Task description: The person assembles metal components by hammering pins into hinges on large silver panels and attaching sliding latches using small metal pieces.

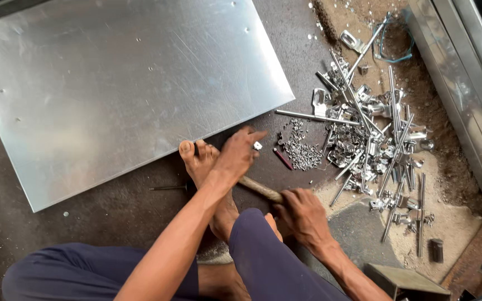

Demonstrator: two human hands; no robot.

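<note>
A large shiny metal sheet [124, 89] lies flat on the dark floor. My left hand [238, 155] rests at the sheet's near edge beside my bare foot [199, 161], pinching a small shiny metal piece [258, 146] at its fingertips. My right hand [303, 214] grips the end of a wooden handle [260, 189] that runs under my left wrist. The handle's head is hidden behind my left hand and foot.
A heap of small rivets [302, 151] and a red marker [283, 159] lie just right of my left hand. Farther right is a pile of metal rods and brackets [372, 134]. Long metal channels [464, 95] line the right side. A thin spike [168, 188] lies left of my foot.
</note>
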